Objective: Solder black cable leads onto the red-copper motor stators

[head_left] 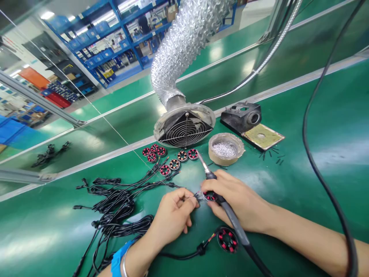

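My right hand (236, 200) is wrapped round a soldering iron (230, 215), whose metal tip points up and away toward the fan. The same hand's fingers also steady a small motor stator (209, 196) with red windings, partly hidden by the iron. Close to its left side, my left hand (175, 209) pinches thin wires (197, 195) between thumb and forefinger. Whether these wires touch the stator I cannot tell. Below the hands lies another red-wound stator (227, 239), joined by coloured wires to a black cable (184, 255).
Coiled black cables (115, 207) lie at the left. Several stators (165, 170) sit before a round fume extractor (186, 129) with a silver duct (173, 57). A tip-cleaning tub (226, 149) and an iron stand (245, 117) with a yellow sponge (263, 136) are behind my right hand. A black cord (309, 146) hangs at right.
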